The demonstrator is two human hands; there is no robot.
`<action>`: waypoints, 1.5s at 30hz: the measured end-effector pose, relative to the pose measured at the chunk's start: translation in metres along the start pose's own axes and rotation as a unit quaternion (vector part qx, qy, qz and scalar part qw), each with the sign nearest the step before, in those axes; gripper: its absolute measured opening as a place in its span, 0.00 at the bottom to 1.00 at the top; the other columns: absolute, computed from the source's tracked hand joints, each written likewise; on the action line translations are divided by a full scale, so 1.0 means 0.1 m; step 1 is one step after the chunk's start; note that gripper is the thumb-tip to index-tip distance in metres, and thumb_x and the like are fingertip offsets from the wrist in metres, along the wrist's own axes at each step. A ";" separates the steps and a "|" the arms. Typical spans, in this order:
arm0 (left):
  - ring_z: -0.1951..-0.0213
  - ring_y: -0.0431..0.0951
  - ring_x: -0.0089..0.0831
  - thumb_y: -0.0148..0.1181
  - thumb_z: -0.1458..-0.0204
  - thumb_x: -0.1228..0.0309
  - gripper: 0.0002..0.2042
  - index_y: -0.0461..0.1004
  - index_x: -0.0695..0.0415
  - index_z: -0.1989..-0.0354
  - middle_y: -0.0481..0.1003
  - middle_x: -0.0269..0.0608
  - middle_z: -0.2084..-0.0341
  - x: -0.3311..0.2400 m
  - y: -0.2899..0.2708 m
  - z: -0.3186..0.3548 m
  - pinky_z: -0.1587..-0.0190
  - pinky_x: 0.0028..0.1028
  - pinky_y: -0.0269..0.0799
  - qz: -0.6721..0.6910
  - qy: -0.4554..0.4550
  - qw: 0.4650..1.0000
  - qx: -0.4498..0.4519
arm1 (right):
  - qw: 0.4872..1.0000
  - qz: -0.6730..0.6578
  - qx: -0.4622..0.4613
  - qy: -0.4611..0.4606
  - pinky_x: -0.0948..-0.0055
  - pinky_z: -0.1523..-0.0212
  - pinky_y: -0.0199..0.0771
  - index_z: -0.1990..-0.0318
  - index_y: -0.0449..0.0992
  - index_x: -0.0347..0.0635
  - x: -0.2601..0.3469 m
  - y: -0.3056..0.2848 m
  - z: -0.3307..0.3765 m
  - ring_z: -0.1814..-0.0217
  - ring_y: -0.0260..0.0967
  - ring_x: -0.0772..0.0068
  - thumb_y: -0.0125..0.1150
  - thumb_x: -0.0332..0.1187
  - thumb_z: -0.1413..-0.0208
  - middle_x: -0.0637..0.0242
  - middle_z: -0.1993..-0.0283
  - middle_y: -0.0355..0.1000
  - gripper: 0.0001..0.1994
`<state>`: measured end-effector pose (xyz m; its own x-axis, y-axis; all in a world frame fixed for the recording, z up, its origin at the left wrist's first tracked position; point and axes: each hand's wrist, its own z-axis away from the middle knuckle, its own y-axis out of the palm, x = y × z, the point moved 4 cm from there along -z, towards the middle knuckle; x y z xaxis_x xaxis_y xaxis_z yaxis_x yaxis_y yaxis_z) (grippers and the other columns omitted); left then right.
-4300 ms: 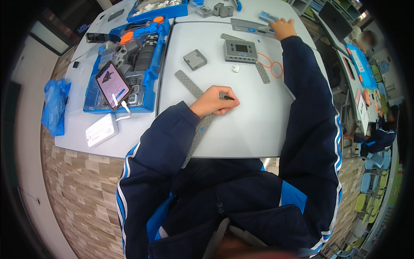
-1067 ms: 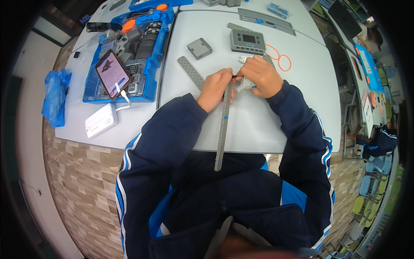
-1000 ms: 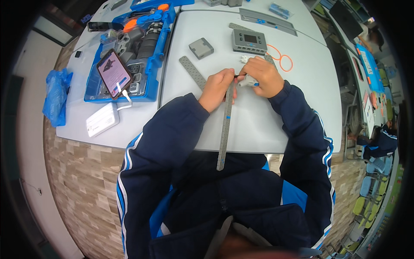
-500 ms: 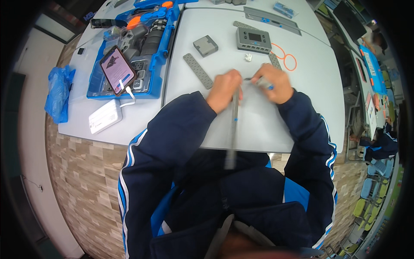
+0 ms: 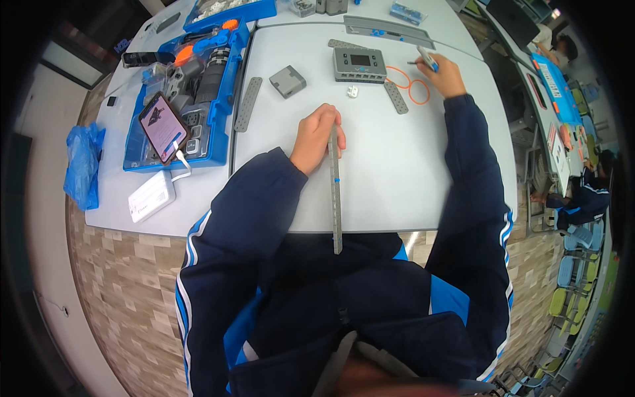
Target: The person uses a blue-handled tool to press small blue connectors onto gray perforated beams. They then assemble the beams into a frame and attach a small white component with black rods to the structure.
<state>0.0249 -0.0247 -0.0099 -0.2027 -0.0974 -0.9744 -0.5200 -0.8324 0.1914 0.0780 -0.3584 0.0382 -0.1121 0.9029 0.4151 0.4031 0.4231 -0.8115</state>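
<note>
So the left hand (image 5: 316,135) sits around the middle of the frame, fingers curled shut around the top end of a long grey perforated beam (image 5: 336,192). That beam runs almost straight down the picture from the hand, lies over the white tabletop (image 5: 397,172) and pokes past its near edge over the dark blue jacket (image 5: 344,298); there's a small blue pin in it partway down. The right hand (image 5: 444,74) is way up in the upper right, stretched out and closed around a small blue-tipped piece (image 5: 427,58), with something thin and dark sticking out to the left of it that I can't really make out. Just left of and below that hand lies an orange rubber band loop (image 5: 415,89), and next to it a short grey beam (image 5: 396,97) lying at an angle. Upper middle has a grey control brick with a small screen (image 5: 359,64), a tiny white part (image 5: 352,92) just below it, and a small grey box (image 5: 287,81) further left. Another short grey perforated beam (image 5: 248,104) lies near the tabletop's left edge. Along the top edge there's one more long grey beam (image 5: 389,30) with blue pins stuck in it. Over on the left of the frame sits a blue parts tray (image 5: 221,112) full of grey, black and orange bits, with a phone (image 5: 163,126) propped in it, screen lit pinkish, a white cable running from it down to a white power bank (image 5: 151,196). Far left, a crumpled blue plastic bag (image 5: 83,165) sits at the edge.
</note>
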 end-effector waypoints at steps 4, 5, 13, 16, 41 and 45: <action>0.86 0.70 0.23 0.39 0.33 0.57 0.16 0.65 0.55 0.66 0.73 0.39 0.84 0.02 0.00 0.00 0.82 0.22 0.60 0.027 -0.008 1.000 -0.001 | 0.983 0.171 -0.033 0.062 0.58 0.56 0.74 0.56 0.81 0.55 -0.42 0.32 -0.62 0.54 0.75 0.51 0.62 0.39 0.45 0.58 0.57 0.76 0.11; 0.86 0.70 0.23 0.39 0.33 0.57 0.15 0.65 0.55 0.66 0.73 0.39 0.84 0.01 -0.01 0.00 0.82 0.22 0.60 0.026 -0.005 1.000 -0.002 | 0.976 0.192 -0.050 0.085 0.56 0.56 0.73 0.54 0.81 0.57 -0.50 0.40 -0.72 0.53 0.75 0.52 0.62 0.40 0.45 0.59 0.55 0.76 0.12; 0.85 0.67 0.20 0.36 0.33 0.56 0.17 0.65 0.54 0.66 0.73 0.38 0.85 -0.05 -0.14 -0.06 0.80 0.21 0.59 0.027 0.036 0.998 -0.050 | 0.951 0.274 -0.122 0.071 0.52 0.53 0.66 0.42 0.73 0.63 -0.52 0.58 -0.73 0.49 0.73 0.63 0.66 0.35 0.51 0.68 0.56 0.75 0.25; 0.83 0.67 0.21 0.32 0.32 0.52 0.20 0.64 0.54 0.64 0.72 0.38 0.85 -0.10 -0.23 -0.08 0.79 0.22 0.60 -0.011 0.087 0.994 -0.069 | 0.942 0.230 -0.230 -0.078 0.54 0.54 0.65 0.45 0.73 0.59 -0.09 0.25 -0.58 0.51 0.73 0.65 0.68 0.33 0.52 0.67 0.59 0.75 0.24; 0.85 0.64 0.16 0.36 0.33 0.47 0.21 0.63 0.54 0.61 0.72 0.33 0.83 -0.15 -0.26 -0.03 0.83 0.19 0.55 0.040 0.084 0.981 -0.169 | 0.930 -0.214 0.299 0.000 0.76 0.67 0.71 0.60 0.76 0.42 2.04 0.38 1.08 0.73 0.69 0.79 0.73 0.39 0.51 0.69 0.72 0.76 0.16; 0.79 0.69 0.19 0.35 0.33 0.46 0.23 0.64 0.56 0.60 0.72 0.35 0.79 -0.09 -0.25 -0.07 0.78 0.22 0.63 0.035 0.080 0.980 -0.176 | 0.908 -0.272 0.317 0.034 0.76 0.66 0.72 0.57 0.74 0.41 2.02 0.41 1.15 0.73 0.70 0.78 0.75 0.36 0.55 0.70 0.71 0.76 0.19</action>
<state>0.0462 -0.0066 -0.0067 -0.0792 -0.2220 -0.9718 -0.1849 -0.9547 0.2332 -0.0327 -0.1497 0.0409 -0.0741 0.5502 0.8317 -0.3007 0.7829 -0.5447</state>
